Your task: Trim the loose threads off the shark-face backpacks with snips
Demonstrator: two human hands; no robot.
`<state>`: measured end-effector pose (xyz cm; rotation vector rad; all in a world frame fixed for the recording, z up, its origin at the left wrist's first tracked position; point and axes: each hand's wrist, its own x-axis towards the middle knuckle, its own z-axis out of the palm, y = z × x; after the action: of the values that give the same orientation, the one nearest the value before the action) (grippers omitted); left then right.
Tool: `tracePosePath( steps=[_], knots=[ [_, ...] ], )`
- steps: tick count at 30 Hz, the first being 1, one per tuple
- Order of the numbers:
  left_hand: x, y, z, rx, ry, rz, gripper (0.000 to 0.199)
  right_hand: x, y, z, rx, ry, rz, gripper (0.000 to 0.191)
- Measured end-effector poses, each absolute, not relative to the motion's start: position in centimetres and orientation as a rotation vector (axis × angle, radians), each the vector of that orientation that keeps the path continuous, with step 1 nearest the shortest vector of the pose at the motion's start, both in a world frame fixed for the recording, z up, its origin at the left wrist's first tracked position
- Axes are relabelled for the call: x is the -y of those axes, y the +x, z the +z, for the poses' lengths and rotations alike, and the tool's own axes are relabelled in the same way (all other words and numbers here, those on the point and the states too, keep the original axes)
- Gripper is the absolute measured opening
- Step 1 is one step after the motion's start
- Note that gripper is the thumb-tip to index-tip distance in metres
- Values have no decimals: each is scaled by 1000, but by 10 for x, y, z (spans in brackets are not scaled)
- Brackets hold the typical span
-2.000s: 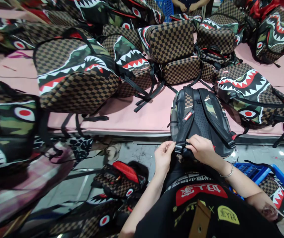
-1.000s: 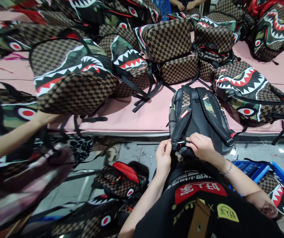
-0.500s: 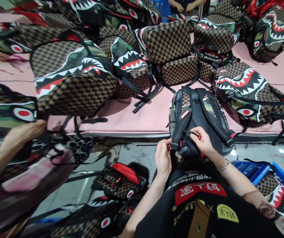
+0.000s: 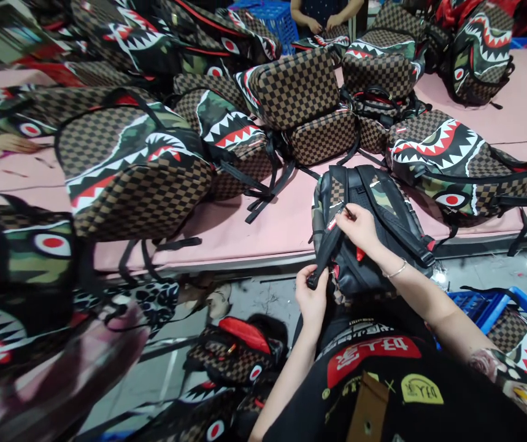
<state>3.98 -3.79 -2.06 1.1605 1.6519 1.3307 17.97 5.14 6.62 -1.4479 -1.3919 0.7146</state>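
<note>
By the closed grip of the left hand, the lower end of a black shoulder strap is being pinched; by the narrow grip of the right hand, a slim dark object, mostly hidden, is being held over the backpack. The backpack is being carried back-panel up at the near edge of the tabletop, its long axis being directed away from the person.

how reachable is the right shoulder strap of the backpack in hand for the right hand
Probably yes: the right hand is over the backpack, nothing visible blocks the right shoulder strap, though the hand pinches a small dark item.
</note>
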Motion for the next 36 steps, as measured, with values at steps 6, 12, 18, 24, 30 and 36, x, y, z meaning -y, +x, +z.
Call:
tracePosePath(
  steps=[6, 12, 18, 24, 30, 36],
  knots=[
    [36, 43, -19, -1492, 1157, 1394, 34, -26, 178, 31, 1684, -1550, 1175, 41],
    [32, 61, -8, -1549, 1443, 1394, 53, -28, 159, 38, 1762, -1664, 861, 21],
    [20, 62, -9, -1606, 1337, 1413, 40, -48, 163, 67, 1884, -1773, 433, 7],
    [18, 49, -16, -1244, 844, 1320, 36, -48, 179, 57, 1810, -1590, 813, 22],
    [12, 28, -18, -935, 380, 1191, 28, -28, 195, 22, 1673, -1369, 697, 15],
    [10, 24, -17, -889, 302, 1138, 16, -11, 197, -9, 1937, -1185, 424, 15]
  ],
)
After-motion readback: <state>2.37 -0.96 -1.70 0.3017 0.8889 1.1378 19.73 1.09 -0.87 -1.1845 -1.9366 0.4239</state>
